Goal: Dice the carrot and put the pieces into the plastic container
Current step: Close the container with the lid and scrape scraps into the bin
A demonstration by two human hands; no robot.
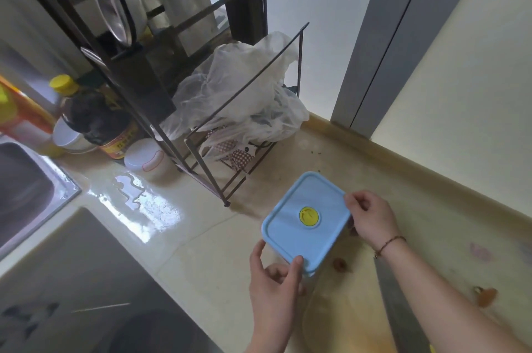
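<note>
A plastic container [290,233] with a light blue lid and a yellow round valve in the middle stands on the cream counter. My left hand [273,278] grips its near corner, thumb on the lid's edge. My right hand [371,217] holds the far right corner of the lid. A large knife blade [394,309] lies on the counter under my right forearm. Small orange-brown carrot scraps [339,264] lie beside the container, and another scrap [486,296] lies further right. No whole carrot is in view.
A dark wire rack [213,134] with a white plastic bag [244,93] stands behind the container. Sauce bottles [95,119], a white bowl and a small white tub [146,158] sit at the left. A steel sink [28,191] lies far left, with water pooled on the counter beside it.
</note>
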